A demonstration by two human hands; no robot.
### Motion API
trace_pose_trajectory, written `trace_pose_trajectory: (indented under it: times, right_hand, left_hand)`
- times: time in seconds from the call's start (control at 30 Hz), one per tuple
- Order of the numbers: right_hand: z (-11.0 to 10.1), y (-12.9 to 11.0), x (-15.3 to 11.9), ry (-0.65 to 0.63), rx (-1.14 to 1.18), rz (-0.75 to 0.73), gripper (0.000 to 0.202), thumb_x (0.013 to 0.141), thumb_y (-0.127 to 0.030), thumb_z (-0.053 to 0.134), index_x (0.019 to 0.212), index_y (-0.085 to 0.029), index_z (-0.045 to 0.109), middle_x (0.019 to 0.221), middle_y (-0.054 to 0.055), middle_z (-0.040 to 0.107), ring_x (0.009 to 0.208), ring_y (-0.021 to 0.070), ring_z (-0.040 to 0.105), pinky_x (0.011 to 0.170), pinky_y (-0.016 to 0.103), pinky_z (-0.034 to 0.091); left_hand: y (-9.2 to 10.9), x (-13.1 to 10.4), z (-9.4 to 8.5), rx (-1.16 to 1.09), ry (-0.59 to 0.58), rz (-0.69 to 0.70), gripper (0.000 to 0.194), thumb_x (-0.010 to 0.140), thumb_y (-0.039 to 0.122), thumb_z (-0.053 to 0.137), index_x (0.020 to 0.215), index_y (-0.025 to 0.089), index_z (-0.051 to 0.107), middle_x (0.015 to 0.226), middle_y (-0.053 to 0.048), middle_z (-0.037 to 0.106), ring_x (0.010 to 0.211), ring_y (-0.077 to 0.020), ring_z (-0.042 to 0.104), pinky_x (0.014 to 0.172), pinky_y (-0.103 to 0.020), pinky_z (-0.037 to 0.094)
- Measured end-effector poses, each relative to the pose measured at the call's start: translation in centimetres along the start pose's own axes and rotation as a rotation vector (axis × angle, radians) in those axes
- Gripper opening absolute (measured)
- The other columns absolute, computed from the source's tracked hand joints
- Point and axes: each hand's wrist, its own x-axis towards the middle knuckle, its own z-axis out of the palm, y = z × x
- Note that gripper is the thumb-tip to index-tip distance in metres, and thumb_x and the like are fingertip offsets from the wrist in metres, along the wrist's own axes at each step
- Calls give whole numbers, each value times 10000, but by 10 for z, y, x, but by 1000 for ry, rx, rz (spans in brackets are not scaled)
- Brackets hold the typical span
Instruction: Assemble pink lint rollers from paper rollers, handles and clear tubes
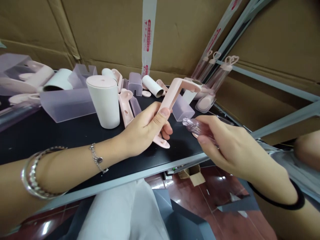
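Observation:
My left hand (pixel 147 130) is closed around a pale pink plastic bracket (pixel 172 93). The bracket's bent arm points up and to the right, and its lower end shows beneath my fingers. To the right, my right hand (pixel 225 143) grips a clear, pinkish plastic piece (pixel 193 126), its crinkled-looking tip pointing at the bracket but apart from it. Most of that piece is hidden in my palm, so its kind is unclear. Left of my left hand stands a white tapered cup with a pink lid (pixel 103 103). Close by it lies another pink bracket (pixel 125 108).
Translucent purple boxes (pixel 68 103), white tubes (pixel 153 86) and pink parts lie along the back of the black table (pixel 75 136). Clear tubes with pink heart-shaped loops (pixel 222 71) lean at the right by a metal frame (pixel 287 110). Cardboard (pixel 110 33) walls the back.

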Motion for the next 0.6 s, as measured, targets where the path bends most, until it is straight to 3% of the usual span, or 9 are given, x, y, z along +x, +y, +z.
trace_pose_trajectory:
  times: [0.17, 0.4, 0.6]
  right_hand:
    - [3, -2, 2, 54, -56, -34, 111, 910, -249, 465, 1010, -202, 466, 836, 65, 618, 657, 209, 586, 582, 333, 450]
    - [12, -1, 0, 56, -39, -39, 129, 922, -226, 475, 1043, -182, 463, 882, 83, 618, 734, 220, 600, 639, 346, 479]
    - [20, -5, 5, 151, -2, -82, 157, 905, -188, 494, 1057, -151, 474, 885, 80, 607, 752, 207, 581, 638, 326, 476]
  left_hand:
    - [3, -5, 3, 14, -41, -16, 486, 905, 613, 433, 1101, 176, 517, 745, -4, 624, 628, -129, 647, 536, -232, 551]
    - [0, -6, 4, 19, -56, -21, 465, 881, 616, 479, 1013, 171, 494, 704, 19, 587, 613, -114, 630, 535, -215, 533]
    - [7, -5, 9, -189, -59, -94, 368, 776, 390, 710, 955, 160, 486, 675, 63, 525, 564, -59, 530, 548, -190, 510]
